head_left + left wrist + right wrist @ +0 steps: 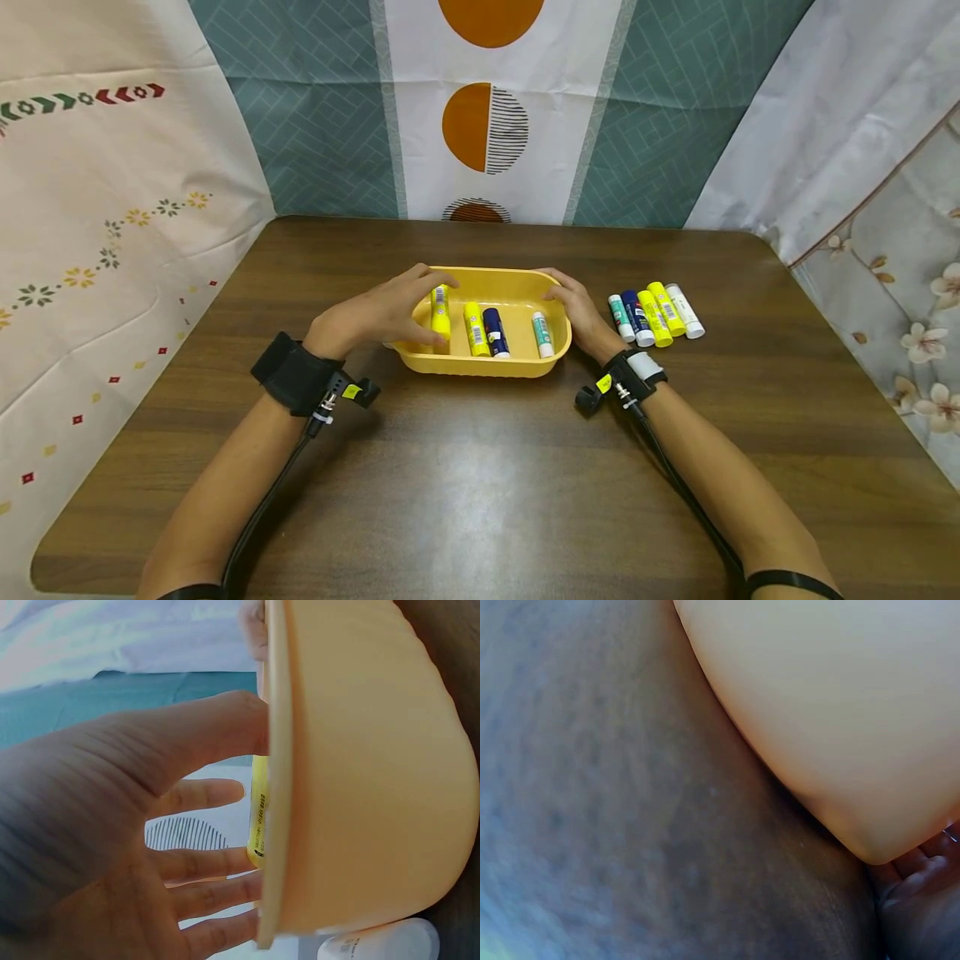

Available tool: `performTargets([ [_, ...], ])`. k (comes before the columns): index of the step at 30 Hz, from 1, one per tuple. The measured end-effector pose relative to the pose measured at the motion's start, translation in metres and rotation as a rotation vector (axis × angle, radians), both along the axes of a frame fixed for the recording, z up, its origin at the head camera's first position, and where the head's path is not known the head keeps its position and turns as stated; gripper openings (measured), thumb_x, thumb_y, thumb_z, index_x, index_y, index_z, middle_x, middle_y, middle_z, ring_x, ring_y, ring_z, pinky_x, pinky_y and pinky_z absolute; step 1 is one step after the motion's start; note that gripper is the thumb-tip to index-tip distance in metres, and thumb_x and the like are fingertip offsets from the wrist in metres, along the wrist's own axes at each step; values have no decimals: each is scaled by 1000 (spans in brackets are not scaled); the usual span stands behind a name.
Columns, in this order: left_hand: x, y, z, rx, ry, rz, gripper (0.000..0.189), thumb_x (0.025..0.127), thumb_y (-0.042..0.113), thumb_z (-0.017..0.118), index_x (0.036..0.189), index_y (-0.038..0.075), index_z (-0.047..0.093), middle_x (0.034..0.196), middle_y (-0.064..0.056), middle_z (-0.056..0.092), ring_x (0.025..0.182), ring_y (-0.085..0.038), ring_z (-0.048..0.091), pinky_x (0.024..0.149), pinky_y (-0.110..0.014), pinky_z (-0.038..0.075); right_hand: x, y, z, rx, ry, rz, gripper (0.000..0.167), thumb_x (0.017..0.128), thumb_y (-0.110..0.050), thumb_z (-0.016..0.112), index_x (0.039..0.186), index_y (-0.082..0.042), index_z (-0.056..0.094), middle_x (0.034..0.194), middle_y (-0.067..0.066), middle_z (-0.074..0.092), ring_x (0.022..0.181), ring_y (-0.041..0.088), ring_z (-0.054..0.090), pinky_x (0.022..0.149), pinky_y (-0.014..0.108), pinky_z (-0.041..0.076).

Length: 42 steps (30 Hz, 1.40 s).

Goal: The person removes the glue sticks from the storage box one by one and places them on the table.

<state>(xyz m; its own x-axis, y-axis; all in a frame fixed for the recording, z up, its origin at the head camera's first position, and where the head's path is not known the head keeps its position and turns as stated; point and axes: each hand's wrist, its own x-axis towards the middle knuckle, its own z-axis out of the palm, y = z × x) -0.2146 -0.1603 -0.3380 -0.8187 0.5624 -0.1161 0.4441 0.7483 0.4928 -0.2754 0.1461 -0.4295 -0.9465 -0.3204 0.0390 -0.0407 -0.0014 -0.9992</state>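
A yellow plastic tray (487,364) sits on the table between both hands, with several glue sticks in it. My left hand (382,312) reaches over its left end, fingers spread and thumb over the rim, around a yellow glue stick (441,317). Beside that lie another yellow glue stick (476,327), a dark blue one (496,332) and a small teal and white one (542,333). My right hand (581,312) holds the tray's right end, thumb over the rim; in the right wrist view the tray wall (840,712) lies against the palm.
Right of the tray, a row of glue sticks (656,313) in teal, blue, yellow and white lies on the wooden table (465,483). A white-ended tube (386,945) lies by the tray's left end, mostly hidden by my left hand. Patterned cloth (322,108) hangs behind the table.
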Motion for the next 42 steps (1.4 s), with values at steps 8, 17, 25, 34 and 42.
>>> performTargets([
  [8, 2, -8, 6, 40, 23, 43, 79, 82, 31, 86, 148, 19, 44, 147, -11, 38, 125, -33, 46, 103, -51, 44, -2, -1, 0, -19, -12, -1, 45, 94, -1, 41, 138, 2, 52, 135, 18, 52, 113, 24, 53, 99, 31, 46],
  [17, -4, -18, 13, 70, 49, 47, 80, 80, 28, 87, 147, 16, 44, 143, -10, 40, 124, -34, 45, 104, -50, 44, -3, 0, -2, -23, -16, -10, 43, 94, 0, 41, 136, 0, 53, 134, 16, 53, 113, 24, 52, 99, 30, 45],
  [25, -5, -36, 24, 102, 101, 40, 77, 81, 23, 87, 144, 14, 45, 145, -14, 42, 130, -34, 43, 108, -57, 40, -2, 0, 0, -6, -7, -3, 45, 94, -2, 42, 138, 0, 53, 133, 15, 54, 113, 24, 53, 99, 30, 46],
  [34, -3, -67, 30, 57, 56, 87, 76, 82, 13, 85, 144, 13, 41, 147, -22, 36, 134, -39, 38, 107, -63, 35, -2, -1, 0, 5, 4, 7, 44, 95, -4, 42, 137, -2, 54, 132, 13, 55, 112, 23, 54, 98, 31, 47],
  [42, -11, -75, 17, -2, -50, 90, 80, 79, 8, 85, 143, 13, 38, 134, -26, 39, 119, -41, 42, 99, -58, 41, -2, 0, -1, -21, 10, 7, 44, 93, -1, 42, 135, -1, 56, 127, 10, 56, 110, 21, 55, 95, 29, 48],
])
